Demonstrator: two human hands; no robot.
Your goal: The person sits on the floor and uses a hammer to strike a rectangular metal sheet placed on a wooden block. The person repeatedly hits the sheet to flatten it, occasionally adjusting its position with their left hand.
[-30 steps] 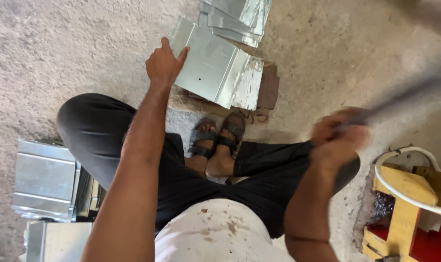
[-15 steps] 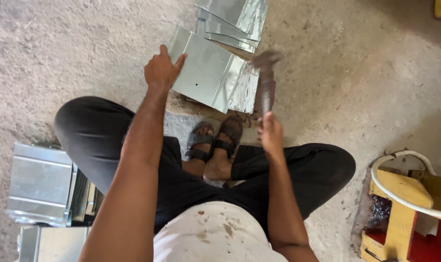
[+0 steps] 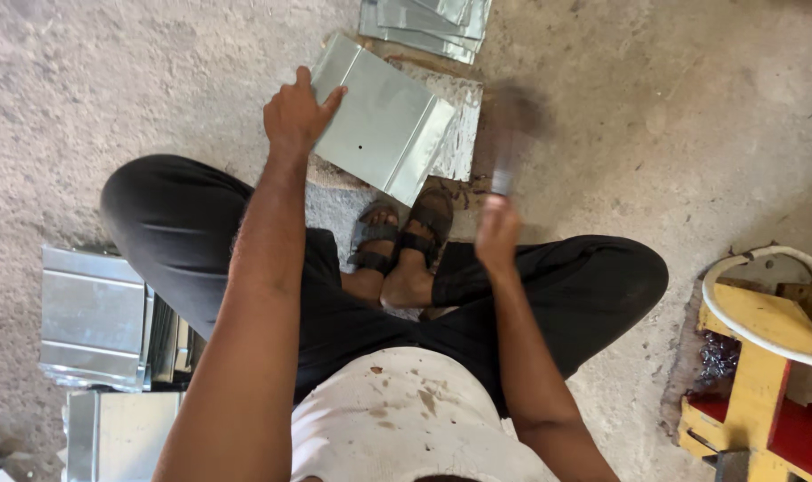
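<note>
Head view, looking straight down at a person sitting cross-legged on a rough concrete floor (image 3: 111,80). At about 12 o'clock from the crossed feet lies a folded sheet (image 3: 383,125) of thin grey metal, its two long edges bent up into flanges, resting on a pale block (image 3: 459,134). The left hand (image 3: 294,116) presses down on the sheet's near-left corner, fingers spread flat rather than curled round it, so its grip is open and only pinning. The right hand (image 3: 498,234) is closed on the handle of a hammer (image 3: 508,147), whose head is a motion-blurred smear just to the right of the sheet, at about 1 o'clock.

Judging by the stacks, the work is partway along: a pile of similar sheets (image 3: 428,22) waits at 12 o'clock beyond the block, and folded, box-like pieces (image 3: 93,317) are gathered at 9 o'clock by the left knee. Which pile is finished I cannot tell.

The metal is smooth, dull-shiny and sharply creased; the floor is gritty and speckled. A yellow wooden frame (image 3: 763,357) with a white hose stands at 4 o'clock.
</note>
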